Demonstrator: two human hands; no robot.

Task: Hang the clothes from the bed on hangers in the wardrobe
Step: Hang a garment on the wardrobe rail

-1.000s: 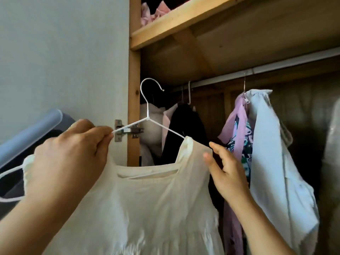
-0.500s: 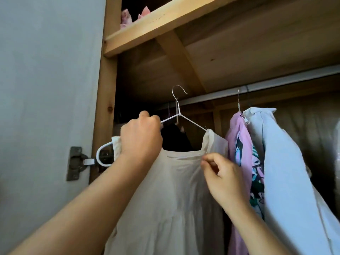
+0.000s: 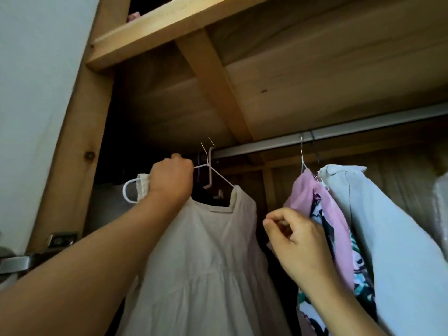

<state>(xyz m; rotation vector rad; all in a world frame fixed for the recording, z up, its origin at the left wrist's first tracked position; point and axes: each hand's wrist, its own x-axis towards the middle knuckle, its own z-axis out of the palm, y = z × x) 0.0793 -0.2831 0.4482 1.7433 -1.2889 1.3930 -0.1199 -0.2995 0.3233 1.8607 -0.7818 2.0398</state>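
A cream dress [image 3: 208,258] hangs on a white wire hanger [image 3: 218,175]. My left hand [image 3: 171,180] grips the hanger's left shoulder and holds it up close to the metal rail [image 3: 339,133]. The hanger's hook is level with the rail's left end; I cannot tell whether it rests on it. My right hand [image 3: 295,241] is off the dress, just to its right, fingers loosely curled with nothing in them.
A pink patterned garment [image 3: 322,229] and a pale blue shirt [image 3: 388,238] hang on the rail at right. Dark clothes [image 3: 206,194] hang behind the dress. A wooden shelf [image 3: 184,27] runs overhead; the wardrobe's wooden side post [image 3: 77,151] stands at left.
My left hand has lifted the hanger and dress up to the rail. My right hand has let go of the dress's right shoulder and drawn away to the right.
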